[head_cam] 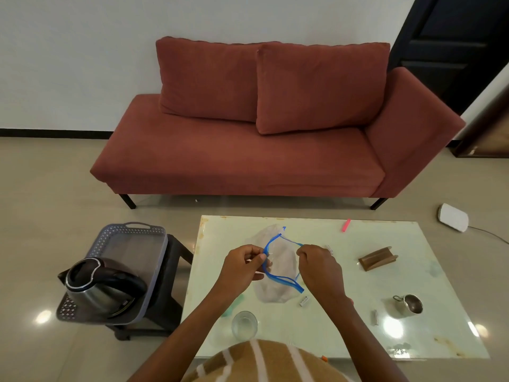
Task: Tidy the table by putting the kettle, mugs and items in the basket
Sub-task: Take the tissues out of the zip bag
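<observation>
Here, a clear zip bag — crumpled, blue-edged mouth agape.

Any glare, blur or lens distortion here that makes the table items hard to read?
Head view: the wide-angle lens bows the table edges and the sofa; lamp reflections glare on the glass top beside the metal mug and on the floor near the basket; the left hand, right hand and the zip bag they pinch look reasonably sharp; the clear glass reads faintly.

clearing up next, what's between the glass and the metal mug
Head view: a small white item, the right forearm crossing above, then a small grey item.
</observation>
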{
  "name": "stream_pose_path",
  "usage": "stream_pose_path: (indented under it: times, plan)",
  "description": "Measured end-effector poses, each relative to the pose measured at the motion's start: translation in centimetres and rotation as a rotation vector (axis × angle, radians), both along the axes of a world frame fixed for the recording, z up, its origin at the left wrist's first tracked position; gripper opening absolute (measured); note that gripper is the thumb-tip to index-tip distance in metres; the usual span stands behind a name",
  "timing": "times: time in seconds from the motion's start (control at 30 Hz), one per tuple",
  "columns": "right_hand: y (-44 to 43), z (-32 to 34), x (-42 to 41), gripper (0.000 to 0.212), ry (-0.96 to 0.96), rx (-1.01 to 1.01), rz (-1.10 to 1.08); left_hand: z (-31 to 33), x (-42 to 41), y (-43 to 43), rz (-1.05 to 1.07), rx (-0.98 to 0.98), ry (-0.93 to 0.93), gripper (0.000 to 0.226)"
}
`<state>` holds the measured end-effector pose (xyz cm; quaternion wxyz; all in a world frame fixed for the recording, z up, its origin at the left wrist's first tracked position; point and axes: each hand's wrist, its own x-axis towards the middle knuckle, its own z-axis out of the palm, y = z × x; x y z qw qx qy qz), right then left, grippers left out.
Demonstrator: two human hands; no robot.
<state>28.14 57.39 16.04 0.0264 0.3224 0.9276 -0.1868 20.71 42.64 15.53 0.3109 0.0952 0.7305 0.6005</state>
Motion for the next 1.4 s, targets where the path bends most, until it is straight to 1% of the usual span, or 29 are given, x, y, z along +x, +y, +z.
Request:
stream_pose_path:
  times: [0.13,0.23,0.4,0.53,0.6,0.73,0.83,0.93,1.03,1.1,1.2,1.3,1.33,1.4]
  plan:
    - [-0.3,-0.5,-0.2,0.025,0.045,-0.091,-0.071,-0.1,0.4,0.3,-0.026,0.015,-0.025,0.009]
    - [-0.3,-0.7,-0.4,0.02,0.089,-0.168,-0.073,-0.2,0.4,0.3,-0.03,0.003,-0.026,0.007]
    - [-0.3,-1.5,-0.5,0.032,0.049,-0.172,0.016,-0.7,0.1,0.3,-0.001,-0.023,-0.001,0.005]
    - [-0.4,-1.6,-0.4,0.041,0.086,-0.226,0.106,-1.6,0.2,0.5,0.028,-0.127,0.139,0.01]
    - [-0.7,-1.5,-0.4,0.042,0.115,-0.261,0.161,-2.1,0.4,0.6,0.025,-0.14,0.163,0.012]
    - [-1.6,-1.3,-0.8,0.043,0.12,-0.37,0.224,-2.5,0.5,1.0,0.02,-0.116,0.125,0.006]
    - [-1.9,-1.3,-0.8,0.042,0.121,-0.412,0.238,-2.5,0.6,0.9,0.042,-0.062,0.09,0.019]
    - [-1.8,-1.2,-0.9,0.039,0.143,-0.494,0.201,-2.4,0.6,0.9,0.07,-0.061,0.095,0.033]
    - [-1.8,-1.3,-0.7,0.032,0.247,-0.599,0.034,-2.5,0.3,0.8,0.098,-0.053,0.086,0.031]
    - [-1.5,-1.4,-0.6,0.028,0.306,-0.554,-0.032,-2.6,0.0,0.6,0.119,-0.059,0.076,0.026]
    - [-1.2,-1.7,-0.4,0.021,0.288,-0.346,0.004,-2.9,-0.2,0.4,0.132,-0.078,0.09,0.027]
    - [-1.1,-2.2,-0.5,0.018,0.252,-0.242,0.0,-2.9,-0.1,0.3,0.133,-0.079,0.132,0.028]
    - [-1.2,-2.3,-0.5,0.019,0.23,-0.219,-0.012,-2.9,-0.1,0.3,0.134,-0.08,0.142,0.027]
    - [-1.2,-2.4,-0.6,0.029,0.147,-0.183,-0.026,-2.9,-0.1,0.3,0.135,-0.076,0.153,0.028]
